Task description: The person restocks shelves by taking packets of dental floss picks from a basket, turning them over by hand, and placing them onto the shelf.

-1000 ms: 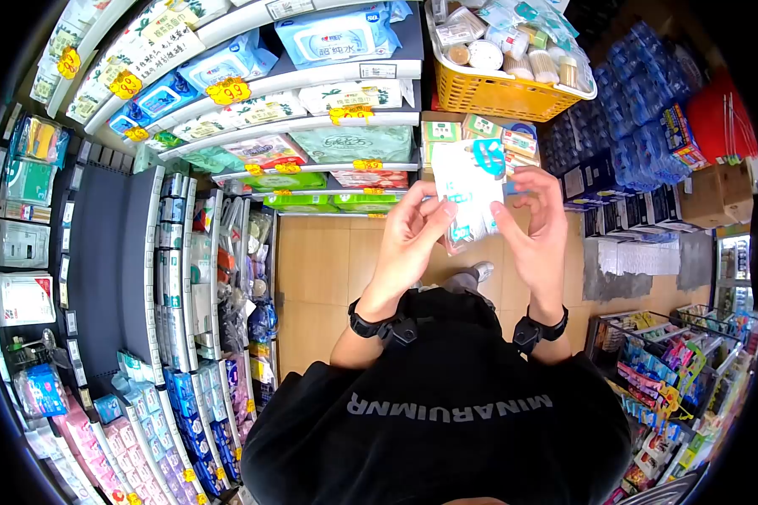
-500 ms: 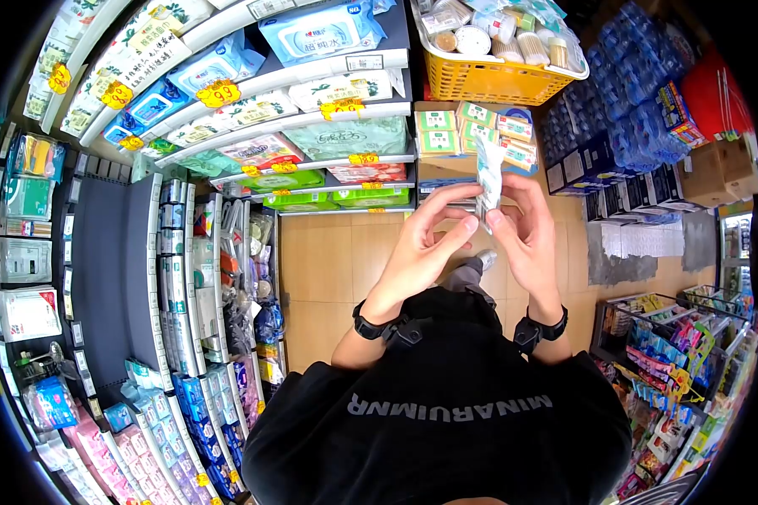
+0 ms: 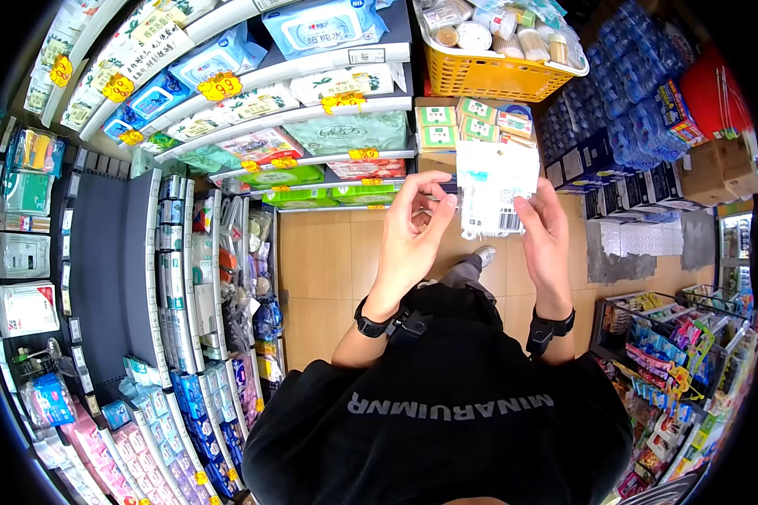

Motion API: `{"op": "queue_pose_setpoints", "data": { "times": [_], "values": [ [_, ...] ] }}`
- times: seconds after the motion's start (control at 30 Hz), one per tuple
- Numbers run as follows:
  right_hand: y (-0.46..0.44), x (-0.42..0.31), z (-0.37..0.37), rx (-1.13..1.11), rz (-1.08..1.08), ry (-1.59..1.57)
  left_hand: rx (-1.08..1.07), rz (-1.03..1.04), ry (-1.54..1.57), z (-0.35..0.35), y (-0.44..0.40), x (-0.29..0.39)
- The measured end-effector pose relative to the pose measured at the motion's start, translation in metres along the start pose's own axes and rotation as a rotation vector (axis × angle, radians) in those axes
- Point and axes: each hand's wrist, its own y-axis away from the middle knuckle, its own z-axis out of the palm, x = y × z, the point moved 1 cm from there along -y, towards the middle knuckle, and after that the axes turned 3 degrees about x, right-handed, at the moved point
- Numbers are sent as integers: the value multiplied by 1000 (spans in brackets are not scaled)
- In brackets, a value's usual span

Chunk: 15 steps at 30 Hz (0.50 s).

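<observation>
In front of me hangs a flat white plastic packet, its printed back with a barcode facing me. My right hand pinches the packet's right edge between thumb and fingers. Just left of the packet, my left hand is off it, thumb and index finger apart and the other fingers curled. A black band circles each wrist. Beyond the packet sit boxes with green and white labels, partly covered by it.
A yellow basket full of small tubs stands ahead. Shelves of wipes and tissue packs curve along the front left. Bottled water packs are stacked at the right, with a wire rack nearer me. A foot shows on the tiled floor.
The packet has turned from edge-on to broad side facing me. My left hand has let go and moved slightly left, while the right keeps its pinch, slightly further right.
</observation>
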Motion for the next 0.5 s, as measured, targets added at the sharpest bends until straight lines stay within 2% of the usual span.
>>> {"op": "queue_pose_setpoints", "data": {
  "times": [0.13, 0.2, 0.5],
  "values": [
    [1, -1, 2, -29, 41, -93, -29, -61, 89, 3, 2, 2],
    [3, -3, 4, -35, 44, -73, -117, -131, 119, 0, 4, 1],
    [6, -11, 3, 20, -47, -51, -77, -65, 177, 1, -1, 3]
  ]
}}
